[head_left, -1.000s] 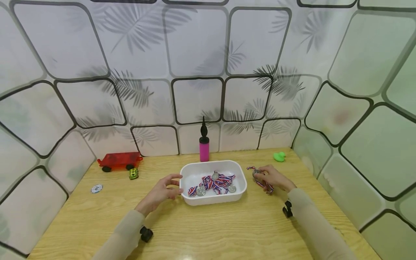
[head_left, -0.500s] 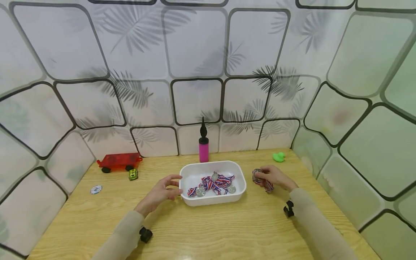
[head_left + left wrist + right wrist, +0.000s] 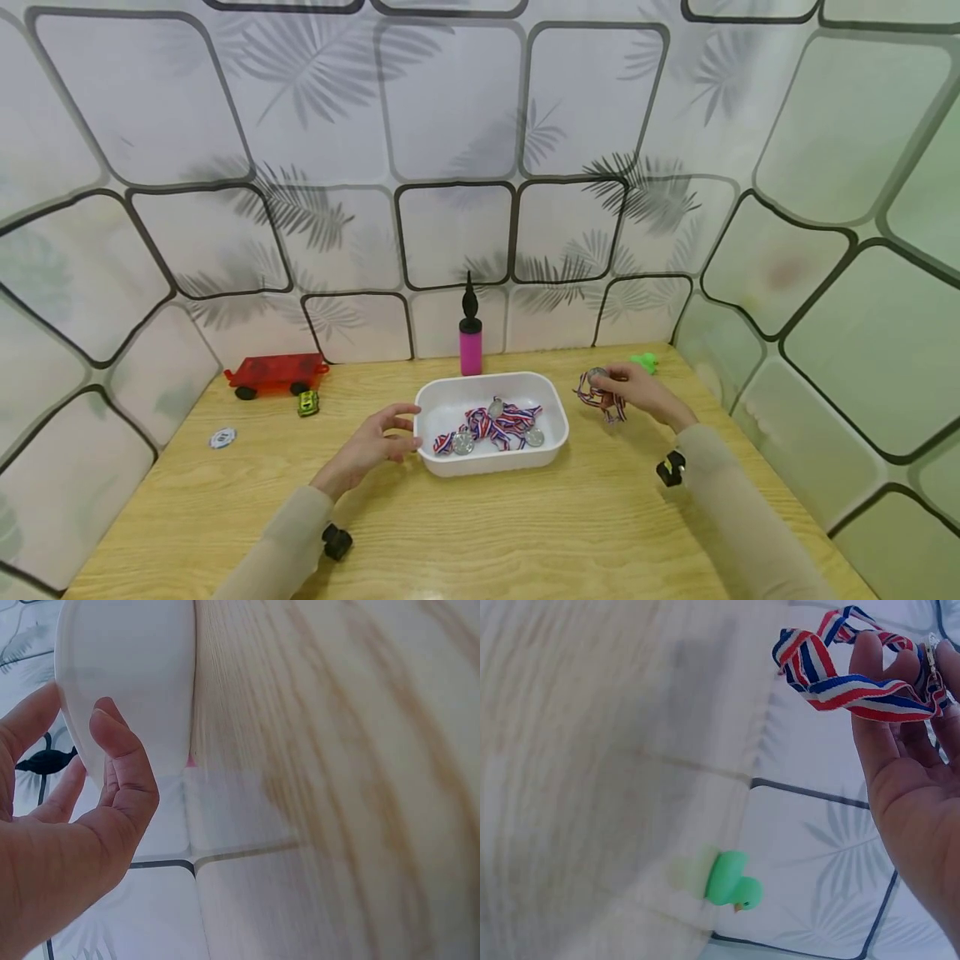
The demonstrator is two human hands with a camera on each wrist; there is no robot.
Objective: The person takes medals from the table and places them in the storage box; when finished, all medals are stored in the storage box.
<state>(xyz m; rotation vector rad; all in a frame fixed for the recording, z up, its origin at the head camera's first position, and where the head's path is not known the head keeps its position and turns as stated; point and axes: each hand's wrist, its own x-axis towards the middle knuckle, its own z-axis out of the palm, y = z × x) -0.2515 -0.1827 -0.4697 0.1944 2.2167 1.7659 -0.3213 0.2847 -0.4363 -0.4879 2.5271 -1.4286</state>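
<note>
My right hand [image 3: 637,392] holds a silver medal [image 3: 597,375] by its disc, lifted over the table right of the white tray [image 3: 491,469]. The medal's red, white and blue striped ribbon [image 3: 855,694] hangs in loops below the fingers. At the tray's left end is my left hand [image 3: 375,437], its fingers spread and loosely bent. In the left wrist view, fingertips of this left hand [image 3: 112,795] are right at the tray's rim. Inside the tray lie several silver medals [image 3: 462,442] on tangled striped ribbons [image 3: 510,417].
Behind the tray stands a pink hand pump [image 3: 471,350] with a black nozzle. A green toy duck [image 3: 731,879] sits at the back right, partly behind the right hand. To the left are a red toy wagon [image 3: 276,372], a small yellow-green car [image 3: 308,403] and a round chip [image 3: 222,437].
My right hand has raised the medal from the table and moved slightly away from me, its ribbon now dangling. The left hand and tray stay in place.
</note>
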